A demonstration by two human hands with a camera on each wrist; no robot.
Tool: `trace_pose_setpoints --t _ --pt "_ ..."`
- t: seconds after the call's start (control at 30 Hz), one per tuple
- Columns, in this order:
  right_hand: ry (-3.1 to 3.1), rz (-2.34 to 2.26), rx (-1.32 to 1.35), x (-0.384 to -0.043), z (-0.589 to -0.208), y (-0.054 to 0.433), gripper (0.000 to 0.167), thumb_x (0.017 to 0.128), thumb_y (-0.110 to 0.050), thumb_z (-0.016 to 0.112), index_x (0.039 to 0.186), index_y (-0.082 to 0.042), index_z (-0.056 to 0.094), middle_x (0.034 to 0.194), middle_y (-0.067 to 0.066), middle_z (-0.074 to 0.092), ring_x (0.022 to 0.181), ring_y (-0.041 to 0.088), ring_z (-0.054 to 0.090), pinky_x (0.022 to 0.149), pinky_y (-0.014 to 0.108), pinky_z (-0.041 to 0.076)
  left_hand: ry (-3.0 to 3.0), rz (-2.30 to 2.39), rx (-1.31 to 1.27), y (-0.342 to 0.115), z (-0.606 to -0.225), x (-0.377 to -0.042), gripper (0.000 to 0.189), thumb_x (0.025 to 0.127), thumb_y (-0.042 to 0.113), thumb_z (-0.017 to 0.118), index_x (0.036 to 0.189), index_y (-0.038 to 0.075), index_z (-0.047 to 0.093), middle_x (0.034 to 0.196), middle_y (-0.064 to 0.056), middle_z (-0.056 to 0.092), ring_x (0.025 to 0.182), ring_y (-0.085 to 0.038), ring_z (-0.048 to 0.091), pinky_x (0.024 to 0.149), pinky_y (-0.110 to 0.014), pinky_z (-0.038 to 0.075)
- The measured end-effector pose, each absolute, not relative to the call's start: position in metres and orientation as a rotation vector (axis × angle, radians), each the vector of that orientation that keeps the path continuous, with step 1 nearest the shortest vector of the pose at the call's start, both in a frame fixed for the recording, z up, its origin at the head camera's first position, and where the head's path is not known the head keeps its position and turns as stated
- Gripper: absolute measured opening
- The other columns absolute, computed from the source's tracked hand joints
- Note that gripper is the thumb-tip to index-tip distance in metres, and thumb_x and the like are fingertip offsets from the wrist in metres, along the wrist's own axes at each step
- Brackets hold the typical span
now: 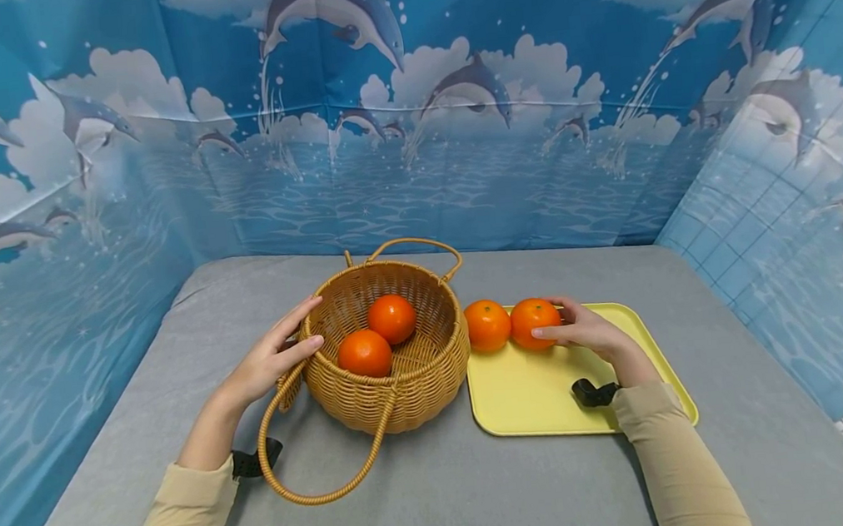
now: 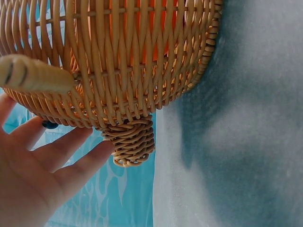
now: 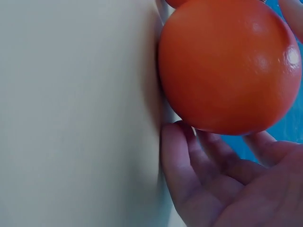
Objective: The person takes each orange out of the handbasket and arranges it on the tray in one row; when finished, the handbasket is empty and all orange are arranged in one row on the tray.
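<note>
My left hand (image 1: 268,364) rests against the left side of a round wicker basket (image 1: 388,399), thumb and fingers extended at its rim. In the left wrist view the fingers (image 2: 71,142) lie spread along the woven wall. Two oranges lie inside the basket, a front orange (image 1: 364,353) and a back orange (image 1: 392,319). On the yellow tray (image 1: 539,403) sit two more, a left orange (image 1: 487,326) beside the basket and a right orange (image 1: 535,323). My right hand (image 1: 591,330) holds the right orange, thumb in front and fingers behind; its fingertips curl close under the fruit in the right wrist view.
One basket handle (image 1: 322,499) droops toward the front left; the other handle (image 1: 415,240) stands up behind. The tray lies right of the basket on a grey cloth-covered table (image 1: 428,505). A blue dolphin-print curtain (image 1: 413,172) closes off the back and sides.
</note>
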State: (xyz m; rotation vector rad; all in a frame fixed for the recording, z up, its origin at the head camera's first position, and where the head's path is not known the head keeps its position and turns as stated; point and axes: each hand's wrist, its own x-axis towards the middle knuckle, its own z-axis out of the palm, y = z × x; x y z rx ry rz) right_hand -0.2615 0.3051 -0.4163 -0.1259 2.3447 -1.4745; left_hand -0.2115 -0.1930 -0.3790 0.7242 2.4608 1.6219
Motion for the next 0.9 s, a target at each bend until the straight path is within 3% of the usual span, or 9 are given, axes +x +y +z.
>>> trace_pose_setpoints --t 0.23,0.4,0.9 --pt "2.448 -1.383 -0.144 -0.255 -0.399 0.303 0.088 0.086 -0.034 0.068 0.148 -0.001 0.016 0.147 0.029 0.019 0.132 0.045 0.025 0.103 0.055 0.029 2.457 1.624 0.721 -0.193 -0.379 -0.211 0.059 0.097 0.028 0.052 0.15 0.024 0.026 0.156 -0.002 0.009 0.141 -0.028 0.011 0.105 -0.06 0.02" --pt "2.545 -1.4 -0.218 -0.249 -0.376 0.296 0.082 0.089 -0.033 0.064 0.148 0.0 0.018 0.149 0.026 0.017 0.135 0.044 0.018 0.105 0.057 0.024 2.462 1.614 0.724 -0.194 -0.38 -0.212 0.059 0.097 0.028 0.052 0.15 0.025 0.025 0.156 -0.002 0.008 0.141 -0.03 0.011 0.105 -0.061 0.019" --pt "2.387 -1.652 -0.536 -0.243 -0.299 0.237 0.062 0.093 -0.029 0.06 0.144 -0.009 0.031 0.146 0.012 0.033 0.134 0.029 0.031 0.107 0.049 0.026 2.448 1.628 0.71 -0.193 -0.379 -0.211 0.059 0.097 0.028 0.052 0.15 0.026 0.025 0.156 0.001 0.009 0.141 -0.028 0.011 0.105 -0.06 0.019"
